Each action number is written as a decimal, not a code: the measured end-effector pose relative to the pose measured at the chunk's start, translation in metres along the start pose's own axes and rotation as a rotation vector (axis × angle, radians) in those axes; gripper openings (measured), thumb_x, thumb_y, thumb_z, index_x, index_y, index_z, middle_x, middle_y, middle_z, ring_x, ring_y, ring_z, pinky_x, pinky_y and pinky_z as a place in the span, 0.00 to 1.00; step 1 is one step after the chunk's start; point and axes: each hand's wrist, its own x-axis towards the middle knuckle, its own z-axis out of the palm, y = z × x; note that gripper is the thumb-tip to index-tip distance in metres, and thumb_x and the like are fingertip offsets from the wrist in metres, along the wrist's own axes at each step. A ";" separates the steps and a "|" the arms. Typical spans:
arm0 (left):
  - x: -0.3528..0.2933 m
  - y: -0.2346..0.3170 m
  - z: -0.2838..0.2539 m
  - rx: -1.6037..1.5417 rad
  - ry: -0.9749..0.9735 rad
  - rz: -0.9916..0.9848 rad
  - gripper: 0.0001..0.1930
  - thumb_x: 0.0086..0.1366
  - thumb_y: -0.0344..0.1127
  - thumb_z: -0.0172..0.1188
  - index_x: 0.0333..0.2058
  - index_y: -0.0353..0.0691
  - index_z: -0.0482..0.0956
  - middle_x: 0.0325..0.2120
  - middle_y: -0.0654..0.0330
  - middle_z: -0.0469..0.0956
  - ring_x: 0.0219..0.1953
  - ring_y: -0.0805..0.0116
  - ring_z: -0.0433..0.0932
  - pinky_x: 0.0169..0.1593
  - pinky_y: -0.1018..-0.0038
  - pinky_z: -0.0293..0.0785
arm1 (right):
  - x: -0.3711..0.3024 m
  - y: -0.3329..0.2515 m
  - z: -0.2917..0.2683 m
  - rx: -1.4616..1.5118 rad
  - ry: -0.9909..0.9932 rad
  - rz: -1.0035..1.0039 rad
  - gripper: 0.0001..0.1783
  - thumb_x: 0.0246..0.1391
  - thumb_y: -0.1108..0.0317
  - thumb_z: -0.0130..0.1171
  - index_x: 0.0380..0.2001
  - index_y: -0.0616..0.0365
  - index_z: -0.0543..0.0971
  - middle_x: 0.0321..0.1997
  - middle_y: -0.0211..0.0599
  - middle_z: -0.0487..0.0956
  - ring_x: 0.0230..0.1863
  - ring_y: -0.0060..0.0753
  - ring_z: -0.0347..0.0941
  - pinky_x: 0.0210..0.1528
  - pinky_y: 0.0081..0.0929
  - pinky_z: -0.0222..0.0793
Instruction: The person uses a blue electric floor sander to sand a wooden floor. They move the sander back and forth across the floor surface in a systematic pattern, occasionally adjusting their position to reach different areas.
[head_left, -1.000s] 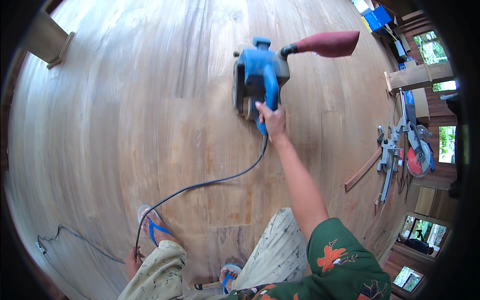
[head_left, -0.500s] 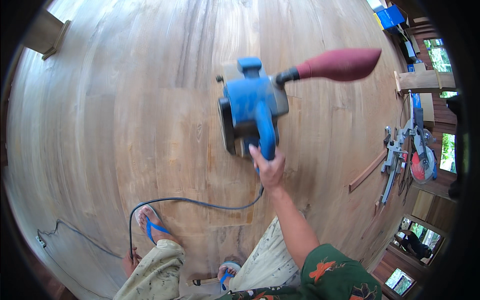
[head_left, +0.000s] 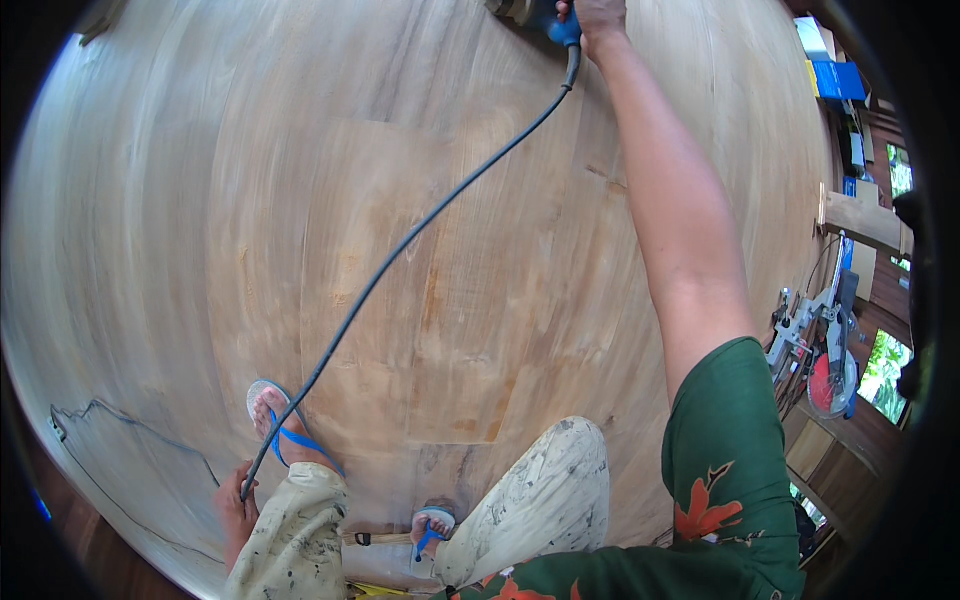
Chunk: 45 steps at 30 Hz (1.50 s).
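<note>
At the top edge, my right hand (head_left: 603,22) is closed round the rear handle of a blue belt sander (head_left: 566,28). Most of the sander lies outside the picture; only its handle end and a bit of its body show. My right arm is stretched far forward. From the handle a dark power cord (head_left: 400,247) runs in a long slant down to the lower left. There my left hand (head_left: 236,503) grips the cord beside my left knee. Under the sander spreads the wooden plank floor (head_left: 480,330), with some orange-brown patches.
My feet, in sandals with blue straps (head_left: 291,437), stand on the planks. More thin cable (head_left: 130,412) lies at the far left. A mitre saw (head_left: 822,345) stands at the right edge, near a wooden post (head_left: 862,221) and a blue box (head_left: 838,80).
My right hand has pushed the sander forward, from mid-picture to the top edge. The cord has drawn out nearly straight. The sander's red dust bag has left the picture.
</note>
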 end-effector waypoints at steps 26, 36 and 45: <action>0.038 -0.088 0.027 -0.219 0.347 0.097 0.17 0.70 0.20 0.47 0.51 0.35 0.81 0.21 0.60 0.79 0.19 0.73 0.74 0.26 0.73 0.68 | -0.539 0.024 -0.115 0.129 0.043 0.434 0.11 0.58 0.66 0.72 0.30 0.57 0.78 0.21 0.29 0.76 0.23 0.22 0.74 0.28 0.24 0.67; 0.012 -0.090 0.021 -0.142 0.239 -0.031 0.14 0.71 0.23 0.50 0.50 0.38 0.81 0.22 0.59 0.80 0.20 0.67 0.77 0.28 0.68 0.72 | -0.284 0.036 -0.069 0.155 0.159 0.106 0.17 0.54 0.62 0.73 0.17 0.51 0.76 0.15 0.23 0.72 0.15 0.19 0.63 0.21 0.25 0.56; 0.011 0.002 0.005 0.094 0.095 0.159 0.13 0.71 0.27 0.57 0.51 0.38 0.82 0.28 0.51 0.83 0.30 0.53 0.85 0.38 0.62 0.78 | 0.000 0.013 -0.066 0.120 0.079 0.139 0.10 0.54 0.62 0.73 0.27 0.52 0.82 0.20 0.25 0.76 0.18 0.24 0.70 0.22 0.27 0.67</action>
